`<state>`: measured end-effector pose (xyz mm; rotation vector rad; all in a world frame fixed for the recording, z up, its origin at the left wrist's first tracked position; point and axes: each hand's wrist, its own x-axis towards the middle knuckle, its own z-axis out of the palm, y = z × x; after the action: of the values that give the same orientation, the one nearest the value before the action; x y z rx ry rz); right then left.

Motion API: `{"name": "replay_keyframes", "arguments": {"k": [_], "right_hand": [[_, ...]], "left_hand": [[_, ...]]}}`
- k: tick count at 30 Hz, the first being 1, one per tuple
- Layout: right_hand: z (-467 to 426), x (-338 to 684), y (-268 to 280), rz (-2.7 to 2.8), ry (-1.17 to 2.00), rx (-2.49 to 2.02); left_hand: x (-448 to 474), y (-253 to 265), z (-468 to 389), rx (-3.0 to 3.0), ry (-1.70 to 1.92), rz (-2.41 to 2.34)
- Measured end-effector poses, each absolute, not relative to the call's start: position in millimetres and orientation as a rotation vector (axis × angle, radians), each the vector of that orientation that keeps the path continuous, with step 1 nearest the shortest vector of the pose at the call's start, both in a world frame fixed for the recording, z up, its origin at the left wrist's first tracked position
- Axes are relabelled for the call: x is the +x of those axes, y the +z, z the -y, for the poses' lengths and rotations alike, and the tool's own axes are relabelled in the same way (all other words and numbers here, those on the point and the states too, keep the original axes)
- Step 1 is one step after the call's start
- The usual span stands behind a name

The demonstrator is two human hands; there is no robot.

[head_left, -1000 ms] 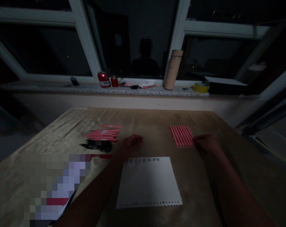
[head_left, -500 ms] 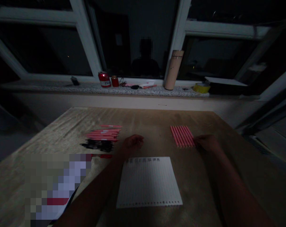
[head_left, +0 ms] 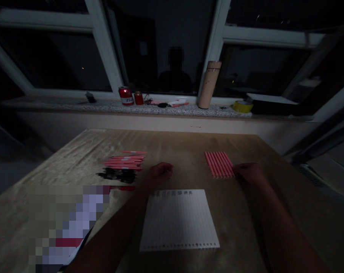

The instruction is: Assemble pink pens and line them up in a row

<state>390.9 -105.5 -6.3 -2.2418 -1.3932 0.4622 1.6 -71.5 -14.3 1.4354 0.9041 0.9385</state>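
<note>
My left hand (head_left: 161, 172) rests above the middle of the table with its fingers loosely curled in; nothing shows in it. My right hand (head_left: 248, 172) lies at the right side of a neat row of pink pens (head_left: 219, 164). Its fingers are drawn together and the tips meet the outermost pen; whether they pinch anything is too dark to tell. Left of my left hand is a looser pile of pink pens (head_left: 124, 162), with a bunch of black pens (head_left: 117, 175) just below it. A lined notepad sheet (head_left: 179, 222) with punched holes lies between my forearms.
A red pen (head_left: 126, 188) lies near a blurred-out item (head_left: 83, 216) at the left. Behind the table (head_left: 172, 142), the granite sill (head_left: 103, 107) carries a red can (head_left: 126, 96), a smaller red jar (head_left: 138, 98), a tall pinkish flask (head_left: 209, 85) and yellow tape (head_left: 242, 106).
</note>
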Motion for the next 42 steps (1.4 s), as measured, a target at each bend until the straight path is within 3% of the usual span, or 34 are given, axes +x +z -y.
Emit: {"name": "replay_keyframes", "arguments": {"k": [34, 42], "right_hand": [[111, 377, 5, 1.408, 0.437, -2.239], [113, 335, 20, 1.526, 0.210, -2.016]], "left_hand": [[2, -17, 70, 1.457, 0.945, -0.888], [3, -18, 71, 1.460, 0.950, -0.926]]}}
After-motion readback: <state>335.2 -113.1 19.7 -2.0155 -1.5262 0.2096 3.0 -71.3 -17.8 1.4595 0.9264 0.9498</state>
